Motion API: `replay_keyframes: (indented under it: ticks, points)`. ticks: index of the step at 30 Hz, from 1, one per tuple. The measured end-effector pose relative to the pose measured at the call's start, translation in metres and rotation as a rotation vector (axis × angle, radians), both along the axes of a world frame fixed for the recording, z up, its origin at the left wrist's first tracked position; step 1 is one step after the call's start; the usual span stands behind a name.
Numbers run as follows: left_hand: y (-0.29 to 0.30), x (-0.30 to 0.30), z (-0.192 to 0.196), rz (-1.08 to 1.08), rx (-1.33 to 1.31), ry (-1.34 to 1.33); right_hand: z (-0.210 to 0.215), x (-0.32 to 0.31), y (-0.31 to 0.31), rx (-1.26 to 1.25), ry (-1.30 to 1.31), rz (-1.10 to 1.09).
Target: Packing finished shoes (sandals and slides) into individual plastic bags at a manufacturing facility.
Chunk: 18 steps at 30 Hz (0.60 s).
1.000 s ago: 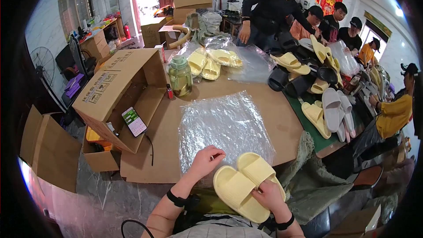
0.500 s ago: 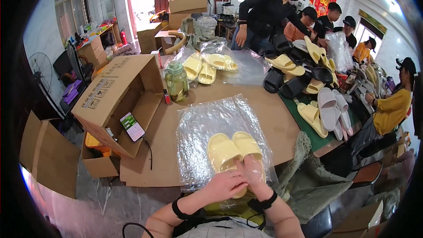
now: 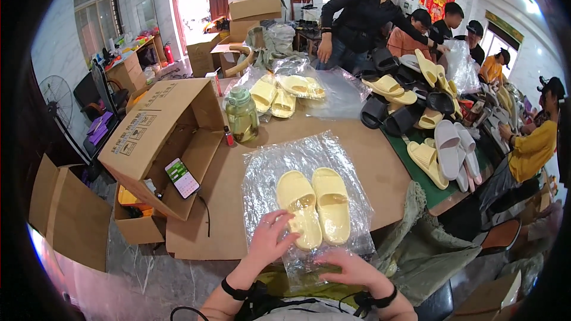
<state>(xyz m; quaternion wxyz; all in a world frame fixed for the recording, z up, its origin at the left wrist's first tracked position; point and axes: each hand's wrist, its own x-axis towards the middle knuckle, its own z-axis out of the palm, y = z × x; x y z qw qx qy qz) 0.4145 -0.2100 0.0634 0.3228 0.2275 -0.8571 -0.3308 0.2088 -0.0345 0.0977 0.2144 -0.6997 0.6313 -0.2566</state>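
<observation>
A pair of pale yellow slippers (image 3: 331,202) lies side by side inside a clear plastic bag (image 3: 291,159) on the cardboard-covered table. My left hand (image 3: 271,239) has its fingers spread at the near-left edge of the left slipper, touching or just over the film. Below the slippers, my right hand (image 3: 348,266) is stretched out by the bag's near end, its fingers apart. Neither hand grips anything that I can see.
An open cardboard box (image 3: 160,137) on its side holds a phone (image 3: 181,178). Near it stand a glass jar (image 3: 241,116) and a small bottle (image 3: 228,137). Bagged yellow slippers (image 3: 284,102) lie beyond. Loose slippers (image 3: 422,157) are heaped at right; several people work there.
My right hand has come out of the bag and moved back toward me. My left hand has moved left. Both slippers now lie uncovered by my hands, flatter and straighter.
</observation>
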Motion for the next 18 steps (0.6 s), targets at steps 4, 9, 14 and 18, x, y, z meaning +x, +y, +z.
replay_keyframes:
  ticks: [4, 9, 14, 18]
  points:
    - [-0.019, 0.001, -0.042, 0.207, -0.154, -0.248, 0.043, -0.016, 0.012, 0.317, -0.642, 0.163]
    - [-0.017, -0.007, -0.066, 0.204, -0.145, -0.272, 0.022, -0.028, -0.050, -0.161, -0.231, -0.462]
    - [-0.012, -0.010, -0.070, 0.225, -0.172, -0.344, -0.055, -0.033, -0.120, -0.096, 0.148, -0.501]
    - [-0.008, -0.008, -0.067, 0.221, -0.212, -0.414, -0.066, -0.016, -0.150, -0.064, 0.209, -0.626]
